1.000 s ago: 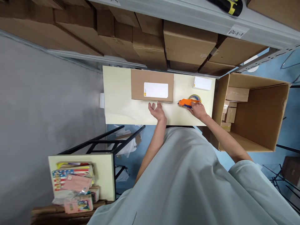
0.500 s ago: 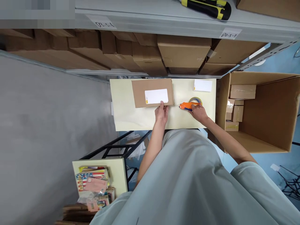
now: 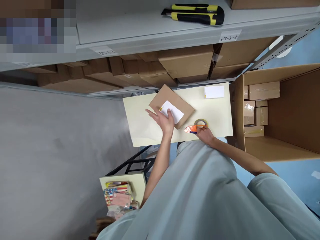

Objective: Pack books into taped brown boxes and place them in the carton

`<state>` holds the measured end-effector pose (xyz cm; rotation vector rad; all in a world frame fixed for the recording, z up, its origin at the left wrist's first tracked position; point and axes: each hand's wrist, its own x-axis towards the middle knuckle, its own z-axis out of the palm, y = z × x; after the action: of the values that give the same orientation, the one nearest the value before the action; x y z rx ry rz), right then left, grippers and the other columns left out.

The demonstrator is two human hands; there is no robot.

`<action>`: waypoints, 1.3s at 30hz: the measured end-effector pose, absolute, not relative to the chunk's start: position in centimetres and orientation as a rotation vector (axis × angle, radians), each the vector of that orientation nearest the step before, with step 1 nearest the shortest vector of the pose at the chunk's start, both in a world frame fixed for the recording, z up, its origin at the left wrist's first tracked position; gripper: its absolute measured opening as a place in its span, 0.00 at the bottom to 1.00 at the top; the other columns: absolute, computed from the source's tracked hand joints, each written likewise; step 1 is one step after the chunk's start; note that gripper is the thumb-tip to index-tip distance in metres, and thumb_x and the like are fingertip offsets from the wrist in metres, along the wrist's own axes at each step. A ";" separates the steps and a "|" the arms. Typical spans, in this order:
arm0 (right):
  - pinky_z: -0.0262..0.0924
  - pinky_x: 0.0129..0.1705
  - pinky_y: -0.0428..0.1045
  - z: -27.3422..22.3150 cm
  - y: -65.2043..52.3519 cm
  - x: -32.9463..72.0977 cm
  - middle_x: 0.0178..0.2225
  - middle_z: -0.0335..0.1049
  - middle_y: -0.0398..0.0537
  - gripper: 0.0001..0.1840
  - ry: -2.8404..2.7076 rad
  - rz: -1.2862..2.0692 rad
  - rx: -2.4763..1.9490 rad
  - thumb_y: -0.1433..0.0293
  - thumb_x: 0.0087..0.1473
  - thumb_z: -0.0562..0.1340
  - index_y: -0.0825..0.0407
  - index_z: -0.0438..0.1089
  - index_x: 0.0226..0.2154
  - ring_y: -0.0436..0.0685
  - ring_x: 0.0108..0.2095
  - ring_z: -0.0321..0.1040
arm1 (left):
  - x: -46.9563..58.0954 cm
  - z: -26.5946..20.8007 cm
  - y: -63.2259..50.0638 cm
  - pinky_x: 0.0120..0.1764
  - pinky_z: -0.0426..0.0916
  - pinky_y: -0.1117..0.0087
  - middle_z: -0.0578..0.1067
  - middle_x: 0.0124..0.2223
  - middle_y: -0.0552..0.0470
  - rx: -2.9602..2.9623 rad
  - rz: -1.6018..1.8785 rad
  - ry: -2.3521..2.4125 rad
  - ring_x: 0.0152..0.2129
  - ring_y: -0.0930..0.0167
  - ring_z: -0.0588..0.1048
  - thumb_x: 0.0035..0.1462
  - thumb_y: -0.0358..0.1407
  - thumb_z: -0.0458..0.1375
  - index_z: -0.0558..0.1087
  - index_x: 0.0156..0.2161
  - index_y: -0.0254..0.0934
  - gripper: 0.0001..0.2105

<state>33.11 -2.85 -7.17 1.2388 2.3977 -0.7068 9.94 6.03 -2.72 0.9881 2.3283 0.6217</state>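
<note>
A flat brown cardboard box (image 3: 163, 95) with a white label (image 3: 176, 112) on top lies turned at an angle on the pale table (image 3: 140, 123). Over its near left side is my left hand (image 3: 165, 120), fingers spread; whether it touches the box I cannot tell. My right hand (image 3: 204, 134) is wrapped around an orange tape dispenser (image 3: 191, 129) that carries a roll of tape (image 3: 200, 121). The dispenser is just above the table's near edge, to the right of the box. A stack of white labels (image 3: 214, 92) lies at the table's far right.
A large open carton (image 3: 287, 146) holding several small boxes (image 3: 265, 90) stands to the right. Behind the table, a metal shelf (image 3: 162, 40) bears cartons and a yellow-black utility knife (image 3: 197, 14). Lower left, a small table (image 3: 137, 185) carries colourful packets (image 3: 120, 198).
The box has turned clockwise on the table. My left hand has gone from pinching its near edge to spread fingers over it. The dispenser has moved closer to my body.
</note>
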 end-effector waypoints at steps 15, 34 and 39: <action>0.63 0.58 0.56 -6.1 -2.2 34.6 0.41 0.83 0.62 0.19 2.467 -0.653 1.117 0.84 0.65 0.55 0.65 0.70 0.55 0.63 0.42 0.81 | 15.8 -5.2 7.0 0.69 0.42 0.21 0.42 0.83 0.34 1.445 0.377 2.450 0.79 0.39 0.37 0.74 0.52 0.50 0.61 0.77 0.40 0.33; 0.55 0.60 0.59 -4.3 7.7 42.0 0.47 0.82 0.75 0.26 2.269 -0.542 1.302 0.64 0.74 0.55 0.71 0.65 0.61 0.70 0.47 0.80 | 14.6 -4.8 5.5 0.73 0.37 0.28 0.43 0.83 0.38 1.751 0.206 2.207 0.80 0.44 0.36 0.73 0.52 0.53 0.59 0.78 0.42 0.35; 0.56 0.60 0.63 -5.4 7.5 38.4 0.44 0.82 0.75 0.26 2.314 -0.568 1.198 0.73 0.70 0.53 0.75 0.63 0.62 0.71 0.44 0.81 | 12.7 -4.2 5.5 0.75 0.36 0.34 0.48 0.82 0.39 1.848 0.208 2.096 0.80 0.46 0.40 0.72 0.52 0.54 0.63 0.77 0.41 0.34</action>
<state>38.44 7.48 -5.36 1.1983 2.3139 -0.5680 12.75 5.47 -4.22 1.8483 2.0963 0.2080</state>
